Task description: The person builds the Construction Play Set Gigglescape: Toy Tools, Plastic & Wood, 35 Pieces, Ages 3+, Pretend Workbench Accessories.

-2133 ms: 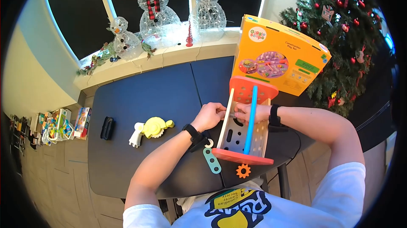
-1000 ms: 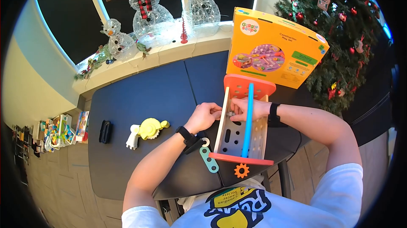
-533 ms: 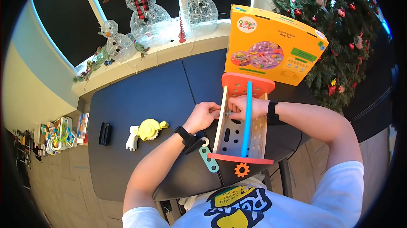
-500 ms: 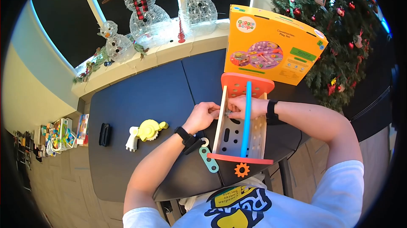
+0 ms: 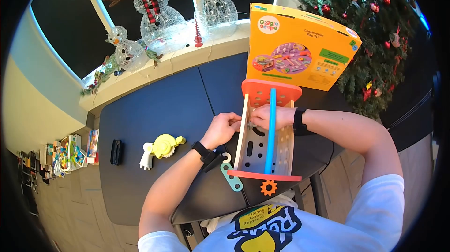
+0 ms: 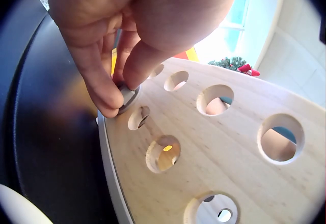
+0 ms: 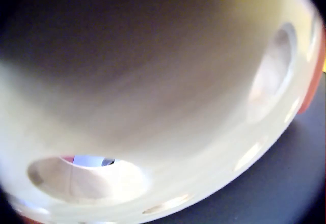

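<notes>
A wooden toy toolbox [image 5: 290, 145] with red ends and a blue bar handle [image 5: 272, 135] stands on the dark table. Outside its left side panel [image 6: 244, 132], my left hand [image 5: 222, 129] pinches a grey toy bolt [image 6: 128, 95], whose round flange sits against the holed wood. My right hand [image 5: 274, 116] reaches inside under the bar, its curled fingers at the inner face of that same panel, around the bolt's grey end. The handle and panel partly hide these fingers. The right wrist view shows only the near, blurred other side panel [image 7: 193, 147].
A teal strip [image 5: 231, 177] with holes, a cream ring [image 5: 227, 157] and an orange gear [image 5: 268, 187] lie near the toolbox. Left of them are a yellow-and-white toy [image 5: 164, 147] and a black case [image 5: 116, 152]. A yellow box [image 5: 300, 46] stands behind.
The head view has shifted slightly, so everything sits a little further left. Both hands stay at the toolbox's left panel, with only small finger movements.
</notes>
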### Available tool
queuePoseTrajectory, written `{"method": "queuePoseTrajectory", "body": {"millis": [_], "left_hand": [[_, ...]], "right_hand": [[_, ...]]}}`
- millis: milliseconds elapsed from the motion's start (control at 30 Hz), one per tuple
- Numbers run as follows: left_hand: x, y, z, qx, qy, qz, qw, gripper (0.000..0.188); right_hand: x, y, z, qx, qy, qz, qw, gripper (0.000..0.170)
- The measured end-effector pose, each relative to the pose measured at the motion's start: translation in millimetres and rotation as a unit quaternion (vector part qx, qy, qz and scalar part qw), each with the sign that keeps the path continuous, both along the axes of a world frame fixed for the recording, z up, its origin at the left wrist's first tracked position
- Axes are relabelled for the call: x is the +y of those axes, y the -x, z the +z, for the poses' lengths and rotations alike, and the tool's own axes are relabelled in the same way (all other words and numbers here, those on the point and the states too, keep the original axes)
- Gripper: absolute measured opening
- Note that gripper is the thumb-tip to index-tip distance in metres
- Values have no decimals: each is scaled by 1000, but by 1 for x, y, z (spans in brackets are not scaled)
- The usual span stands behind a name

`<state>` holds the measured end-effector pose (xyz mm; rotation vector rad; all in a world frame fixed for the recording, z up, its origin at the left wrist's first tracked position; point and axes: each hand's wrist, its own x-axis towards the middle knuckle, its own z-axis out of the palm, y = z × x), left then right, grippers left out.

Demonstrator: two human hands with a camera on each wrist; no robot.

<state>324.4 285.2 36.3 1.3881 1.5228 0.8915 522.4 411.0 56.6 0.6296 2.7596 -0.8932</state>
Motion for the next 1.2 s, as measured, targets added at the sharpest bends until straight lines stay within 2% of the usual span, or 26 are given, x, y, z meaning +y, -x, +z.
{"method": "queuePoseTrajectory", "body": {"millis": [100, 167, 267, 400, 567, 833, 967, 1200], "left_hand": [[0, 1, -1, -6, 9, 1, 1000, 22], [1, 2, -1, -4, 10, -2, 1000, 22], [1, 2, -2, -6, 10, -3, 1000, 22], [0, 1, -1, -6, 4, -3, 1000, 22], [1, 3, -3, -11, 8, -4, 1000, 22], [0, 1, 0, 5, -2, 1, 1000, 22], [0, 2, 1, 12, -3, -2, 1000, 22], [0, 1, 0, 2, -9, -3, 1000, 22]], "right_hand": [[-5, 0, 7, -14, 1, -29, 999, 35], [-24, 2, 40, -39, 27, -60, 997, 30], [-17, 3, 33, -57, 32, -27, 997, 31], [-5, 0, 4, 27, 23, -24, 999, 31], [-19, -1, 31, -10, 40, -52, 998, 25], [-10, 2, 13, -3, -2, -22, 1000, 31], [-23, 0, 41, -23, 25, -39, 999, 26], [-10, 2, 10, -4, -1, -20, 1000, 31]]}}
